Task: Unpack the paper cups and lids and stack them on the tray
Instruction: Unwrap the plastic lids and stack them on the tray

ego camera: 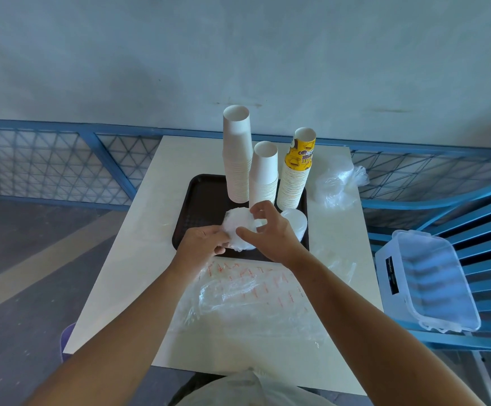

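A dark brown tray [206,200] lies on the white table. On its far half stand a tall stack of white paper cups [237,159], a shorter white stack [264,177] and a stack of yellow-printed cups [297,174]. A stack of white lids [297,222] lies at the tray's right. Over the tray's near part I hold a plastic-wrapped bundle of lids [237,227]. My left hand [200,246] grips its near left side. My right hand [270,230] pinches the wrap on its right side.
Empty clear wrappers with red print [253,294] lie on the table's near half. Another wrapped bundle [339,180] sits at the far right of the table [139,244]. A clear plastic bin [428,276] rests on a blue chair at right. Blue railing runs behind.
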